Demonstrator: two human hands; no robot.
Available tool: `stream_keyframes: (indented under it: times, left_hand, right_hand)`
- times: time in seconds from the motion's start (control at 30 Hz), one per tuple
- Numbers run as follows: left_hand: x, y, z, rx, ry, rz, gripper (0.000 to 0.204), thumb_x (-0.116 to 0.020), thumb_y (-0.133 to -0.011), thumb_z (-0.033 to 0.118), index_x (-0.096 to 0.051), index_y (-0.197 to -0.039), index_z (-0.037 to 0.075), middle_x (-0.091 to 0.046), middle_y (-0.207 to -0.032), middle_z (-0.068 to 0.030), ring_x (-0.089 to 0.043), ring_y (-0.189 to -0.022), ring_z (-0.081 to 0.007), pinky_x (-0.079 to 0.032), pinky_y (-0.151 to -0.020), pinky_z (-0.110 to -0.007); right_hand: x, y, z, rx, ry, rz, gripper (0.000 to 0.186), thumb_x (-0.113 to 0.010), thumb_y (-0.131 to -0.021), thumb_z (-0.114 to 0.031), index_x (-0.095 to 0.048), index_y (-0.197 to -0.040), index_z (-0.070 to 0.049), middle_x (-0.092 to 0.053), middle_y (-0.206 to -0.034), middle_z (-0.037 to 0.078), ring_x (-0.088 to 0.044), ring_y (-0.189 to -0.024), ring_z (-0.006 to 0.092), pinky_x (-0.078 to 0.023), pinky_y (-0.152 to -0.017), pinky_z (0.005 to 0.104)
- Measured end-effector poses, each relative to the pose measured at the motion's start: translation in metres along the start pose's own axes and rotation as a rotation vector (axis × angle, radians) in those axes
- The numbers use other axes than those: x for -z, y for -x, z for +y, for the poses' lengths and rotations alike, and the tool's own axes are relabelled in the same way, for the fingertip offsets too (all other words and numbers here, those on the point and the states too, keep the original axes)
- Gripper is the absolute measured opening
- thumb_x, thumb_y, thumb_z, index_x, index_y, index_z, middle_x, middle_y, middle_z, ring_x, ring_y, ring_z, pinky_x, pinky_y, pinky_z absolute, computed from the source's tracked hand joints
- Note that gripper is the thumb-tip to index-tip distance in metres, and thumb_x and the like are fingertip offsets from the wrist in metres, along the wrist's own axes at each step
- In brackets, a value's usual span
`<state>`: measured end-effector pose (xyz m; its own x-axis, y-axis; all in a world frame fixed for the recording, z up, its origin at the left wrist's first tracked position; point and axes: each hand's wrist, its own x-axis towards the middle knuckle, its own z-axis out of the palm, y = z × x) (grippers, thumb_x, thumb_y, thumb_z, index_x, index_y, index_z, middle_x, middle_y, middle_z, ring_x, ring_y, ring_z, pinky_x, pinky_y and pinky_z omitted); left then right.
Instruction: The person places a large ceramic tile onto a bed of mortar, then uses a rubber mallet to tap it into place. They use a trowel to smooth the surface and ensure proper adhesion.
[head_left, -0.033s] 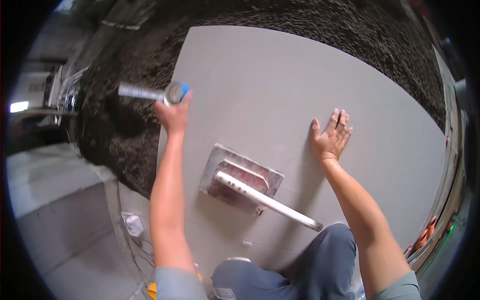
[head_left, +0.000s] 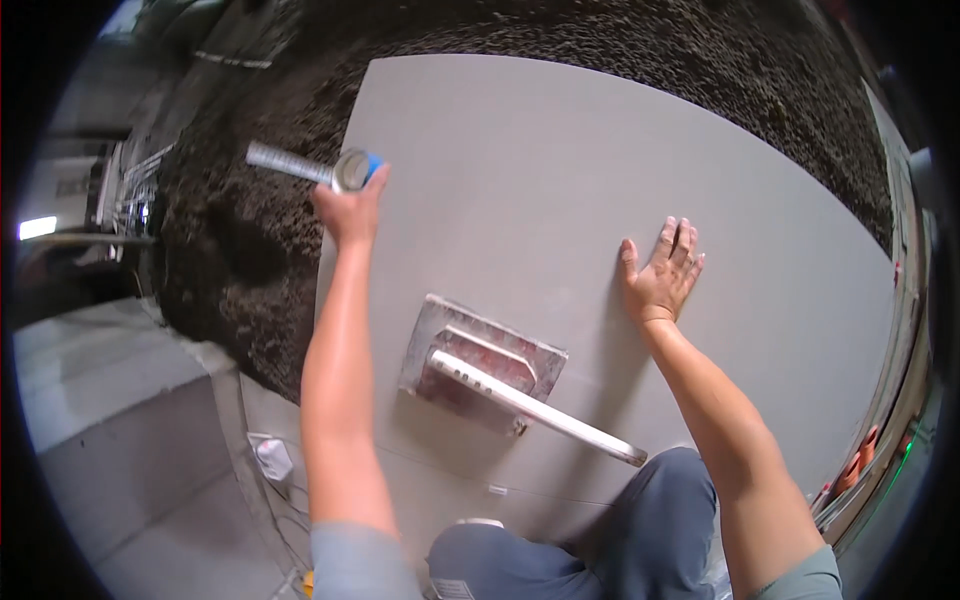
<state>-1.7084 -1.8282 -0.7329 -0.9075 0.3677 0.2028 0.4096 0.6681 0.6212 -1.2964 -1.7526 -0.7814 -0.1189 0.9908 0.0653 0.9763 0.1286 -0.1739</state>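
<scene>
A large grey tile [head_left: 520, 180] lies flat in front of me. My left hand [head_left: 348, 212] is closed around a round, pale-ended tool [head_left: 352, 170] with a blue side, at the tile's left edge. A narrow whitish bar with markings juts from it to the left, out over dark mortar; its exact kind is unclear. On the tile's right half, my right hand [head_left: 662, 283] rests palm down, fingers spread, holding nothing. Between my arms lies a stained rectangular float [head_left: 425, 335] with a raised handle. A long white bar [head_left: 540, 408] with dark slots rests across it.
Rough dark mortar [head_left: 260, 300] borders the tile at left and far side. My knees [head_left: 660, 500] are at the near edge. A small white packet [head_left: 270, 455] lies left of my forearm, beside a pale ledge [head_left: 110, 340]. Orange pieces [head_left: 855, 465] sit at the right edge.
My left hand has shifted slightly upward with the round tool, and the bar's outer end now tilts upward. My right hand stays where it was on the tile.
</scene>
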Motion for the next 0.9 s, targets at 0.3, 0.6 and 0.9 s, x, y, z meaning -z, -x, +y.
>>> stream_keyframes:
  times: [0.3, 0.6, 0.9]
  left_hand:
    - [-0.141, -0.060, 0.042, -0.172, -0.096, -0.053, 0.108, -0.082, -0.061, 0.066, -0.043, -0.131, -0.007, -0.053, -0.129, -0.0223, -0.046, -0.127, -0.0380, -0.029, -0.113, -0.046]
    - [-0.137, -0.067, 0.040, -0.212, 0.002, 0.024, 0.117, -0.085, -0.058, 0.066, -0.038, -0.135, -0.010, -0.051, -0.131, -0.0247, -0.049, -0.125, -0.0382, -0.039, -0.107, -0.044]
    - [-0.138, -0.068, 0.041, -0.203, 0.010, 0.015, 0.125, -0.084, -0.060, 0.064, -0.027, -0.145, -0.008, -0.046, -0.140, -0.0270, -0.046, -0.132, -0.0383, -0.036, -0.111, -0.042]
  right_hand:
    - [0.007, -0.005, 0.015, 0.003, 0.024, -0.046, 0.088, -0.052, -0.090, -0.059, -0.023, -0.153, -0.005, -0.021, -0.159, 0.012, -0.012, -0.150, 0.0293, -0.004, -0.120, 0.0550]
    - [0.005, -0.009, 0.011, 0.028, 0.013, -0.056, 0.087, -0.050, -0.092, -0.060, -0.024, -0.153, -0.005, -0.021, -0.159, 0.012, -0.012, -0.150, 0.0286, -0.006, -0.120, 0.0547]
    - [0.006, -0.008, 0.007, 0.028, 0.014, -0.044, 0.087, -0.051, -0.091, -0.060, -0.027, -0.152, -0.004, -0.022, -0.159, 0.012, -0.012, -0.150, 0.0287, -0.006, -0.120, 0.0540]
